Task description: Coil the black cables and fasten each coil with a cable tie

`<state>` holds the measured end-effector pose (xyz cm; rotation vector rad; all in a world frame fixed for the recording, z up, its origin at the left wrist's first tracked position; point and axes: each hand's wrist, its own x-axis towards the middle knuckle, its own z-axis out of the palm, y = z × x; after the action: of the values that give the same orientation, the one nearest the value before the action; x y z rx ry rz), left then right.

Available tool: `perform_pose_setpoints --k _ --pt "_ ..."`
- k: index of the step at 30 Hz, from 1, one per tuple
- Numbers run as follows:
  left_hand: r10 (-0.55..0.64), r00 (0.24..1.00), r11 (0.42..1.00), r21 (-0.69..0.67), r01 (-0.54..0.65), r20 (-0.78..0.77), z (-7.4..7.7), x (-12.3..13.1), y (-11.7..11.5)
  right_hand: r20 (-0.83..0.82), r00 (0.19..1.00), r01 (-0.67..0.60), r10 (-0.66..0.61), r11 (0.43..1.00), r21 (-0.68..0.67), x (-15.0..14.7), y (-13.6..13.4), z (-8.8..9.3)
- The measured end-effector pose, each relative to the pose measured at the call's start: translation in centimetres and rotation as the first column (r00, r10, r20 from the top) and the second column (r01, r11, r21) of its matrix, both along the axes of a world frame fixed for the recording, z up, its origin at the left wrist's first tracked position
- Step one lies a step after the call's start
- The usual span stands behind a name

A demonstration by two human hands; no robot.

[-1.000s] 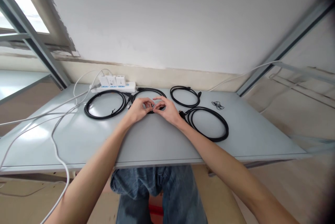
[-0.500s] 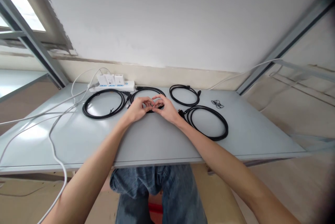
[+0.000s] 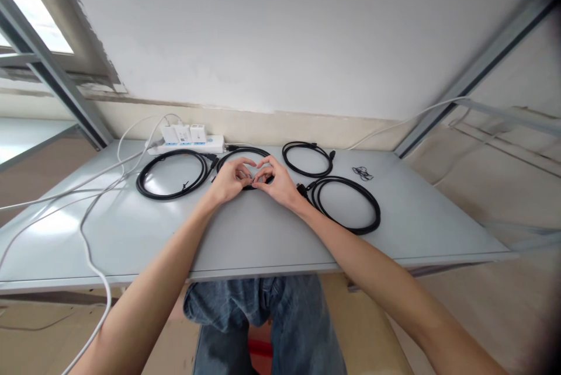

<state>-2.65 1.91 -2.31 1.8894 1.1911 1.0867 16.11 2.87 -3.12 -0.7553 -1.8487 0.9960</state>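
My left hand [image 3: 230, 180] and my right hand [image 3: 277, 183] meet over the near side of a coiled black cable [image 3: 248, 149] in the middle of the table. Thumbs and fingers are pinched close together at the coil's near edge, and a small dark bit shows between the fingertips, too small to name. Both hands hide part of this coil. Left of them lies another black cable coil [image 3: 144, 188], with a thin tie [image 3: 184, 186] around its near side. On the right are a smaller black coil [image 3: 302, 174] and a larger black coil [image 3: 377, 211].
A white power strip [image 3: 214, 144] with white chargers [image 3: 198, 134] stands against the wall. White cords [image 3: 90, 249] cross the table's left side and hang over its front edge. Several thin black ties [image 3: 363, 173] lie in a small heap at the right. Metal posts flank the table.
The forefingers have spread apart at the top, while thumbs and lower fingertips stay together at the coil's near edge. The cables on the table lie as before.
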Motion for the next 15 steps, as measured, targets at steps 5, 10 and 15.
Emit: perform_pose_setpoints --k 5,10,15 --pt "0.013 0.998 0.998 -0.054 -0.010 0.062 -0.3 -0.1 0.2 0.110 0.992 0.050 -0.061 0.993 0.105 -0.2 -0.6 0.1" --pt "0.058 0.995 0.995 -0.089 -0.051 0.075 -0.3 -0.2 0.1 0.072 0.997 0.022 -0.024 0.999 0.029 -0.4 0.0 -0.4" --pt "0.063 0.998 0.993 -0.098 -0.060 0.029 -0.1 -0.2 0.0 0.059 0.998 -0.009 0.009 1.000 0.005 -0.7 0.6 -0.6"
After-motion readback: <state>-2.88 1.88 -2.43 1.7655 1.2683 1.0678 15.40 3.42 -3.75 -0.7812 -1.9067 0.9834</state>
